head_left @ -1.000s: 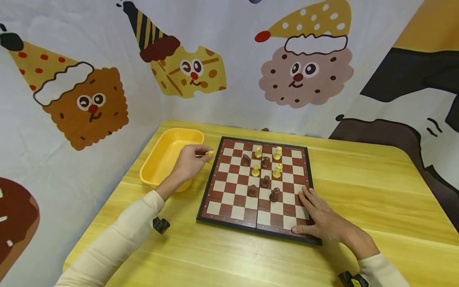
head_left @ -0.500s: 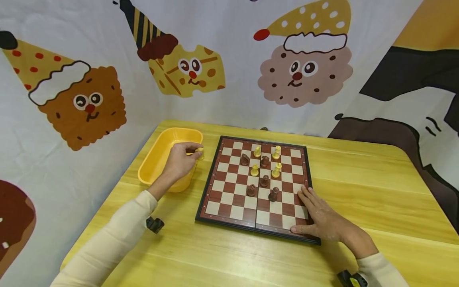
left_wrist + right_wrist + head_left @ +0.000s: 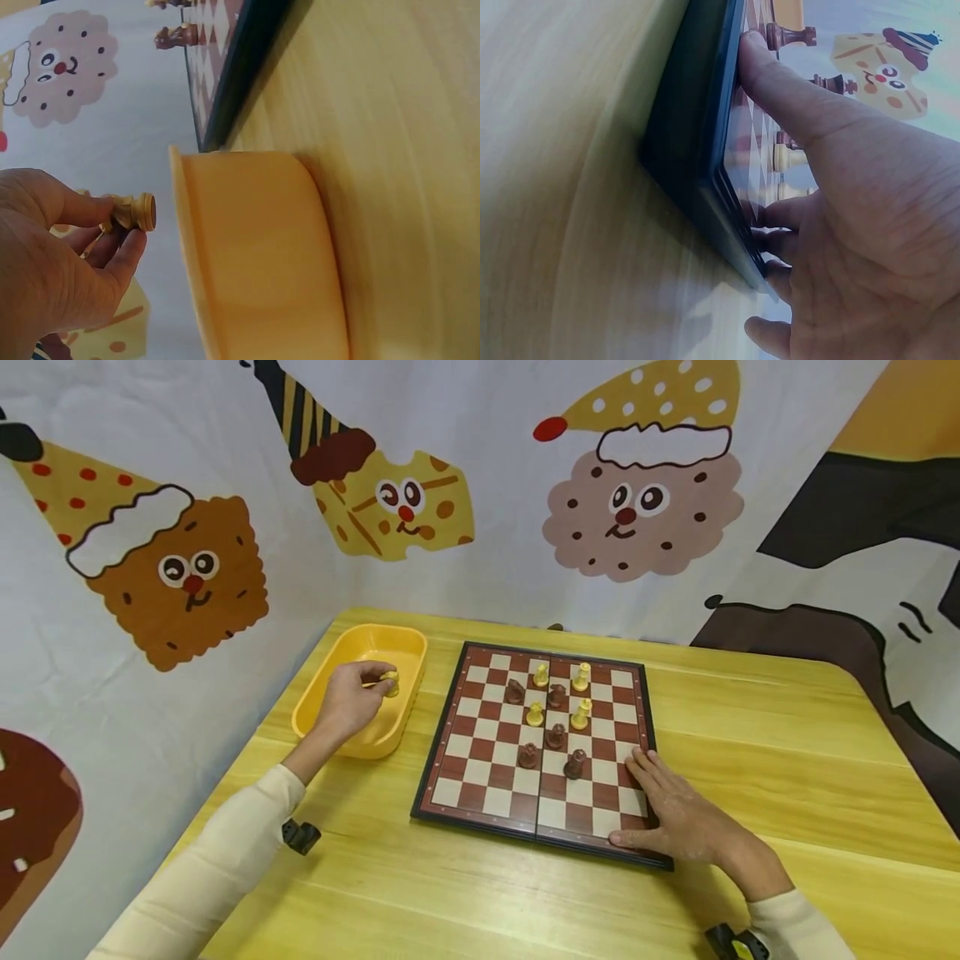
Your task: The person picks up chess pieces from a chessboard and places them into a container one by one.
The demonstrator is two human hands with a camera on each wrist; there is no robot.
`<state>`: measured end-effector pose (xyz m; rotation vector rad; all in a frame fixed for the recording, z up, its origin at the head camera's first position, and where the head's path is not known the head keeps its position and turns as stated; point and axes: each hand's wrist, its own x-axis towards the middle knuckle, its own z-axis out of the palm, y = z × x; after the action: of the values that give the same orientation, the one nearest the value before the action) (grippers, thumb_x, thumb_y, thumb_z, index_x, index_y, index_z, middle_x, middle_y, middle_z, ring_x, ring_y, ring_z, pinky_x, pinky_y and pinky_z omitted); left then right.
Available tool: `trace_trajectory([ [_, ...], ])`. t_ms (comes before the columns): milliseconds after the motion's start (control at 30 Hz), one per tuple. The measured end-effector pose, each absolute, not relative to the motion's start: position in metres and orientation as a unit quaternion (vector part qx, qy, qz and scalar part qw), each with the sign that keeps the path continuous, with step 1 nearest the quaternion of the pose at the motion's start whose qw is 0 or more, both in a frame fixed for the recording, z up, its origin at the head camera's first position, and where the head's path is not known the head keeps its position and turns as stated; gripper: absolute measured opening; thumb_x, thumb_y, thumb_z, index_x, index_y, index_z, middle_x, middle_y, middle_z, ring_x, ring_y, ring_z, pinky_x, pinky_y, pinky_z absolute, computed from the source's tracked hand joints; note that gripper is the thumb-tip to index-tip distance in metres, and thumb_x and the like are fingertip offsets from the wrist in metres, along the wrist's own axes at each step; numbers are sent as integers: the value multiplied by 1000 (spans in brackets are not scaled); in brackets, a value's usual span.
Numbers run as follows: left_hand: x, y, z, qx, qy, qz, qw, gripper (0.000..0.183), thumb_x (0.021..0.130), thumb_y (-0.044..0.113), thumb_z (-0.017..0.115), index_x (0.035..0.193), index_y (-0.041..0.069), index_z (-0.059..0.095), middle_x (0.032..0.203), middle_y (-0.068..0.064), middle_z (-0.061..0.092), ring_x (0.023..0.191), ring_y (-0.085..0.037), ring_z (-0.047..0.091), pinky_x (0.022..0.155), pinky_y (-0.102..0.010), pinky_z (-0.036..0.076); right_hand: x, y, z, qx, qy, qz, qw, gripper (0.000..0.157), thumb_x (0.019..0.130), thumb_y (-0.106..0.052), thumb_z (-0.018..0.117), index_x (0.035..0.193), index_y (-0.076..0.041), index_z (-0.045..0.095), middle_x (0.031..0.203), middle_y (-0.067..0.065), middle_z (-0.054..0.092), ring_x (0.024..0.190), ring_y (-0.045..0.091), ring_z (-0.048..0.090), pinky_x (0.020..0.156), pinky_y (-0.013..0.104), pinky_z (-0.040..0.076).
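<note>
In the head view my left hand is over the yellow tray, pinching a yellow chess piece between thumb and fingers. The left wrist view shows this chess piece lying sideways above the tray's rim, its round base pointing away from the palm; the fingers hide its top. My right hand rests with spread fingers on the near right side of the chessboard. Its thumb lies along the front border, and the other fingers reach over the right border, as the right wrist view also shows.
On the board stand several yellow pieces, among them a yellow rook, mixed with several brown pieces such as a brown knight. The wooden table runs up to a wall hanging with printed cartoon figures behind and at the left.
My left hand has carried the yellow chess piece leftward, from beside the board's left edge to over the tray. The right hand and the pieces on the board have stayed put.
</note>
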<state>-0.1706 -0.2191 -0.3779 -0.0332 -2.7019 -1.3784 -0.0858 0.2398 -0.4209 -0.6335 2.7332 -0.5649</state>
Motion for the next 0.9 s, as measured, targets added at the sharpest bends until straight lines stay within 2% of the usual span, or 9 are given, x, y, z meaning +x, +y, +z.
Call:
trace_trajectory([
  [300, -167, -227, -385, -1, -891, -449, 63, 24, 101, 2, 62, 121, -7, 70, 116, -22, 68, 108, -35, 65, 88, -46, 57, -88, 240, -419, -212, 947, -186, 155, 121, 81, -73, 70, 159, 6, 21, 165, 27, 13, 150, 47, 8, 112, 70, 19],
  [500, -167, -235, -386, 9, -891, -449, 62, 25, 102, 4, 62, 123, -7, 69, 117, -23, 67, 111, -35, 64, 86, -45, 58, -88, 241, -417, -219, 944, -184, 162, 117, 84, -71, 68, 159, 6, 22, 165, 27, 12, 150, 46, 7, 112, 69, 21],
  [633, -169, -240, -383, 11, -892, -447, 64, 25, 102, 6, 62, 124, -6, 69, 117, -22, 67, 112, -35, 64, 80, -39, 58, -87, 241, -416, -218, 942, -190, 168, 110, 88, -65, 69, 159, 6, 23, 165, 27, 12, 150, 47, 7, 112, 70, 20],
  [900, -176, -246, -378, 22, -891, -448, 71, 27, 102, 5, 62, 125, -8, 68, 120, -24, 66, 114, -35, 62, 72, -19, 50, -87, 239, -416, -215, 945, -186, 163, 106, 90, -62, 68, 158, 6, 24, 164, 27, 14, 150, 47, 10, 113, 69, 21],
])
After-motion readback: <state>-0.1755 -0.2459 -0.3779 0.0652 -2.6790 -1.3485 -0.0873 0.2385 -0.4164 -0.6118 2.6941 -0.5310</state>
